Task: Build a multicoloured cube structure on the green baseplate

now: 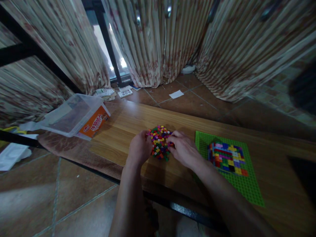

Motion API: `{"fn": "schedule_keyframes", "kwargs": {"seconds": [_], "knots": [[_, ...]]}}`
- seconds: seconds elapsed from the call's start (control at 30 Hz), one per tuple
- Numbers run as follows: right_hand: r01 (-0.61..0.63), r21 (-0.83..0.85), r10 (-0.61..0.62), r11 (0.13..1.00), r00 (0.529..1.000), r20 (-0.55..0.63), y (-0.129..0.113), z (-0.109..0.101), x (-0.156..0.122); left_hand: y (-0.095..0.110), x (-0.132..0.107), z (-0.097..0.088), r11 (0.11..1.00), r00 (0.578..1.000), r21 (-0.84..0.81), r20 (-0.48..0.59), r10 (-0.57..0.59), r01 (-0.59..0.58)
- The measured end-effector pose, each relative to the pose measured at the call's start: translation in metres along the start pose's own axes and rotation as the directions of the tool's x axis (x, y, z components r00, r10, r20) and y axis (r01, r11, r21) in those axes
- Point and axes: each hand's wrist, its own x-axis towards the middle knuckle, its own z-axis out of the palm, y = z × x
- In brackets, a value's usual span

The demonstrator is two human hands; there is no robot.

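Note:
A heap of small coloured bricks [160, 142] lies in the middle of the wooden table [118, 128]. My left hand [139, 147] rests against the heap's left side with its fingers curled in. On the heap's right side, the fingers of my right hand [184, 148] are bent and pressed into the bricks. What either hand pinches is hidden. To the right lies a green baseplate [247, 189] carrying a flat block of coloured bricks [227, 158].
A clear plastic box [74, 115] with an orange label lies tipped at the table's left end, on a patterned cloth [71, 148]. Striped curtains [158, 39] hang behind. Papers [176, 94] lie on the tiled floor. A dark object sits at the far right.

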Motion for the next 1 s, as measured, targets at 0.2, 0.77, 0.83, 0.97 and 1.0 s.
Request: {"fn": "schedule_keyframes", "kwargs": {"seconds": [0.2, 0.77, 0.83, 0.97, 1.0], "knots": [[-0.001, -0.02, 0.001, 1.0, 1.0, 0.028, -0.001, 0.002, 0.002, 0.004, -0.001, -0.001, 0.995, 0.999, -0.093, -0.03, 0.023, -0.025], [0.044, 0.282, 0.077, 0.958, 0.911, -0.404, -0.007, -0.043, -0.069, 0.048, -0.032, 0.029, 0.672, 0.805, -0.713, 0.51, 0.303, 0.199], [0.033, 0.312, 0.105, 0.949, 0.904, -0.415, -0.004, -0.042, -0.073, 0.052, -0.034, 0.035, 0.665, 0.798, -0.714, 0.523, 0.298, 0.22], [0.034, 0.383, 0.134, 0.923, 0.905, -0.405, 0.0, -0.046, -0.077, 0.059, -0.038, 0.043, 0.652, 0.802, -0.719, 0.526, 0.282, 0.241], [0.035, 0.409, 0.147, 0.912, 0.903, -0.403, 0.0, -0.047, -0.077, 0.062, -0.04, 0.045, 0.644, 0.812, -0.728, 0.511, 0.283, 0.234]]}}
